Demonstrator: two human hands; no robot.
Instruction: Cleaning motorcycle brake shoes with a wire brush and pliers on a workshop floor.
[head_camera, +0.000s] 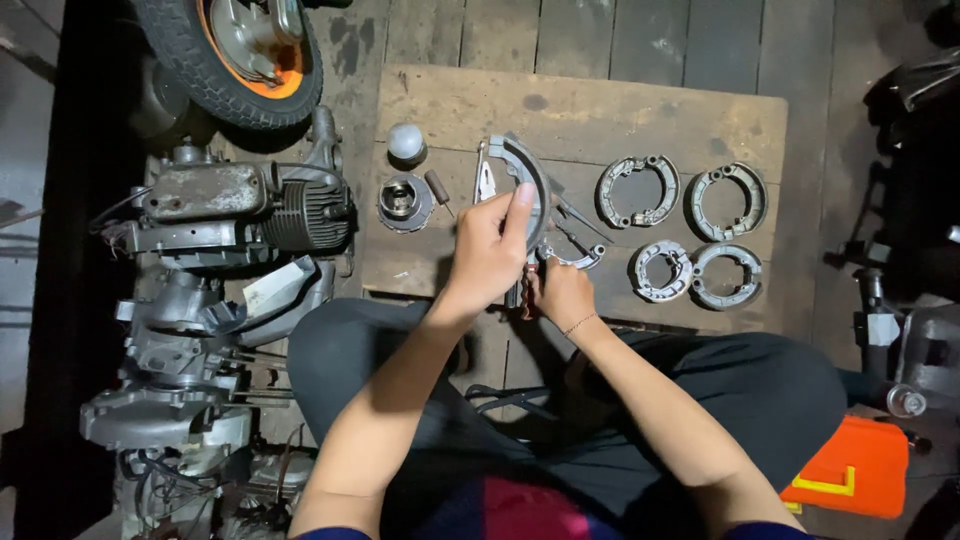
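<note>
Brake shoe (527, 172), the curved grey metal one, is up in the left hand (490, 250), fingers wrapped round its lower end with the thumb pressed on the rim, held just above the wooden board (590, 105). Right hand (563, 292) is closed round the dark handles of some pliers (524, 290), and their nose points up toward a second curved shoe (580, 258) that sits right against the first. My read is that this is the spring-and-shoe fiddling stage, pulling or hooking something between the two halves, though the spring itself is too small to make out. Whatever the pliers do next looks like it wants a steady grip on the shoe so it doesn't twist, plus a careful bite with the nose. Four other brake shoe pairs (680, 230) lie in a loose square on the board to the right. A piston (404, 201) and a small round cap (406, 141) sit to the left, near an engine block (240, 210) and a tyre (215, 70). Only box-like thing around is an orange plastic case (850, 470) with a yellow latch, bottom right by the knee, no label I can make out
</note>
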